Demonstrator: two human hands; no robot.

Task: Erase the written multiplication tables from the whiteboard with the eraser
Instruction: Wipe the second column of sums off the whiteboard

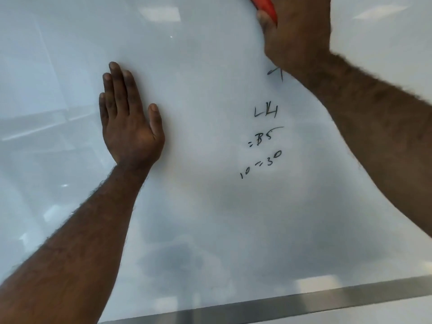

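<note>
The glossy whiteboard (198,66) fills the view. Black marker writing (264,141) survives right of centre: partial digits, "=35" and "10 = 30", with one more stroke just under my right wrist. My right hand (297,31) is pressed against the board at the top right, shut on an orange-red eraser (264,5), only part of which shows past my fingers at the frame's top edge. My left hand (131,118) lies flat on the board left of centre, fingers straight and together, holding nothing. The board around it carries no writing.
A metal frame strip (304,302) runs along the board's lower edge at the bottom right. Ceiling lights and room shapes are reflected in the board. My two forearms cross the lower left and the right side of the view.
</note>
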